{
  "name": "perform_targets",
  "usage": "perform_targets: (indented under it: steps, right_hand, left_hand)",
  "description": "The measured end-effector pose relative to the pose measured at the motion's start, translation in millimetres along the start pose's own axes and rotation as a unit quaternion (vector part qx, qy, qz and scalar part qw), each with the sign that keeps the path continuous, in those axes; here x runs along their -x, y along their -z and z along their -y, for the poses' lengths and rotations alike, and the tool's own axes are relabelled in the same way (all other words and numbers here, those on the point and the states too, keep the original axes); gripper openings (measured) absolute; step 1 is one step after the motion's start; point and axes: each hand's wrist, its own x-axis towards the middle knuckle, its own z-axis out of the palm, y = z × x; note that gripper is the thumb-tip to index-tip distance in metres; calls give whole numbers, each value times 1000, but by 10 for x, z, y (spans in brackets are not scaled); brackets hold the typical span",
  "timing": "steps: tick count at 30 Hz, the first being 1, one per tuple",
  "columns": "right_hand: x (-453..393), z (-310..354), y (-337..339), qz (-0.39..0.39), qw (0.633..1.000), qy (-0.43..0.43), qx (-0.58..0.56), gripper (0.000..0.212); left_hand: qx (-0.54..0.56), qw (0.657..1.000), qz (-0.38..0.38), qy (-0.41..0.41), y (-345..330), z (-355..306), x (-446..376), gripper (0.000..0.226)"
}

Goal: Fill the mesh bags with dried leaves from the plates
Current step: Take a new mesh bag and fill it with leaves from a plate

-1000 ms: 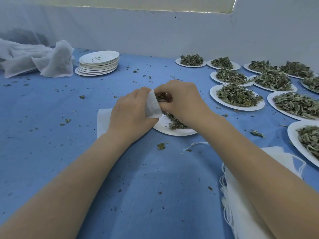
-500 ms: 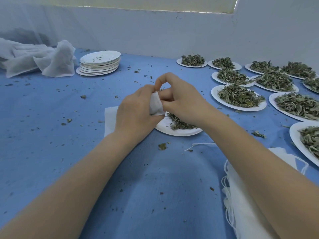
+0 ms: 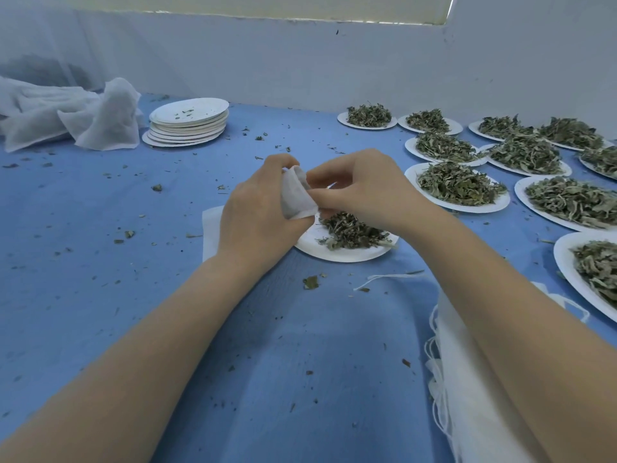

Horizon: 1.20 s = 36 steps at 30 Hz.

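A small white mesh bag [image 3: 295, 195] is held up over the blue table between both hands. My left hand [image 3: 257, 215] grips its left side. My right hand [image 3: 364, 188] pinches its right edge with curled fingers. Just under the hands lies a white plate [image 3: 344, 252] with a small heap of dried leaves [image 3: 354, 230]. The bag's mouth and its contents are hidden behind my fingers. A flat white bag [image 3: 212, 228] lies on the table under my left wrist.
Several plates heaped with dried leaves [image 3: 457, 183] fill the right side. A stack of bare plates [image 3: 188, 123] and crumpled white mesh cloth [image 3: 70, 115] sit at the back left. A pile of mesh bags [image 3: 474, 379] with strings lies under my right forearm. Leaf crumbs litter the table.
Both hands have lifted the bag a little off the plate. My right hand, which was down in the leaves a second ago, now pinches the bag's edge.
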Motion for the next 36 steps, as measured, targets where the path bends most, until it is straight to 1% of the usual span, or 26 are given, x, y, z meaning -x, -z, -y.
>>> perform_targets:
  steps: [3,5,8,9,11,13,18,20,21,24,26,30,32,34,36]
  right_hand:
    - [-22,21,-1,-45,999,17,12,9]
    - [-36,40,-16,-62,994,44,74,9]
    - [-31,58,-43,-79,976,103,177,10]
    - [-28,62,-51,-87,972,118,183,11]
    - [-17,86,-63,-96,976,128,147,10]
    - [-15,104,-62,-81,985,115,96,10]
    - [-16,130,-37,6,993,74,87,13]
    - [-12,149,-52,8,993,70,92,17]
    - [-14,156,-68,-4,992,74,98,15]
    - [-10,177,-93,-68,991,82,84,10]
    - [0,186,-79,-73,992,79,73,10]
    - [19,203,2,-1,997,54,55,11]
    - [24,210,40,32,997,46,52,14]
    - [17,208,58,48,995,49,69,24]
    - [10,207,52,47,993,56,92,26]
  left_hand:
    - [-3,1000,-5,-1,-4,10,-3,50]
    - [-13,1000,-6,-5,-16,5,0,50]
    - [-32,999,-10,-7,-27,14,-4,50]
    - [-34,999,-12,-6,-27,21,-9,50]
    - [-33,999,-13,0,-24,32,-19,51]
    - [-28,1000,-10,-4,-22,34,-20,53]
    - [-22,999,-23,-43,-1,9,-6,50]
    - [-36,996,-27,-77,-7,-25,3,47]
    - [-38,995,-26,-87,-12,-49,9,46]
    - [-12,998,-21,-59,-20,-107,-2,50]
    - [2,1000,-7,-27,-26,-99,-20,56]
    - [3,1000,5,-23,-25,-62,-27,64]
    - [-9,1000,6,-24,-33,-52,-26,65]
    - [-24,999,5,-23,-44,-48,-27,66]
    - [-27,999,1,-17,-48,-52,-29,65]
